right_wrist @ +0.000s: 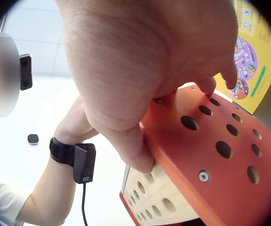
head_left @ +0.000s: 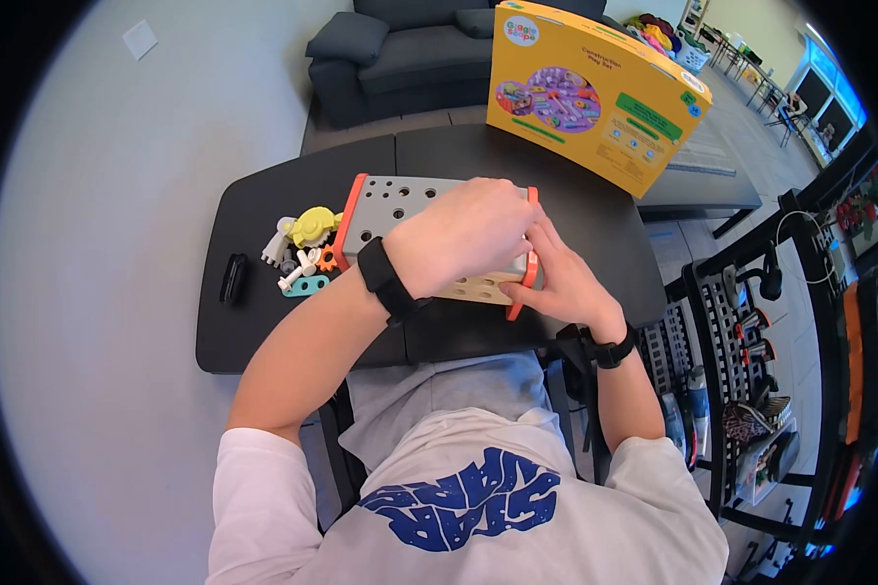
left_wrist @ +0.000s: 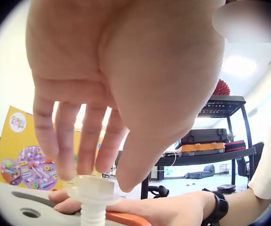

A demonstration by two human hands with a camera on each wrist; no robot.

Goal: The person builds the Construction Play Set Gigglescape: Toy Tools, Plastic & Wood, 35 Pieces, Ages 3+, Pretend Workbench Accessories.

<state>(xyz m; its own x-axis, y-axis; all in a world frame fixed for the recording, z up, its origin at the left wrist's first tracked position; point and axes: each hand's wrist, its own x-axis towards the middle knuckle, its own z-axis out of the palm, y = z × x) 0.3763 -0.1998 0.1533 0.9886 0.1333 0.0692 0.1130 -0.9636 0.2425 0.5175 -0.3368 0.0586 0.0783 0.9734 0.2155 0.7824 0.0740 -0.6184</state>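
Note:
A toy workbench (head_left: 380,216) with a grey holed top, orange-red ends and a pale wooden front stands on the black table. Over its top, toward the right end, is my left hand (head_left: 473,234). The left wrist view shows this hand's fingers extended downward behind a white plastic bolt (left_wrist: 93,190), whose hex head is up and threaded shank below. My right hand (head_left: 566,278) grips the workbench's right end. In the right wrist view, its thumb presses the front edge of the red end panel (right_wrist: 220,148), while its fingers reach over the far edge.
Left of the workbench lie a yellow toy piece (head_left: 314,226), white bolts (head_left: 302,271), an orange gear (head_left: 328,257) and a teal holed strip (head_left: 307,286). A black object (head_left: 233,280) sits farther left. A yellow box (head_left: 595,97) stands behind; a black shelf (head_left: 732,351) is at right.

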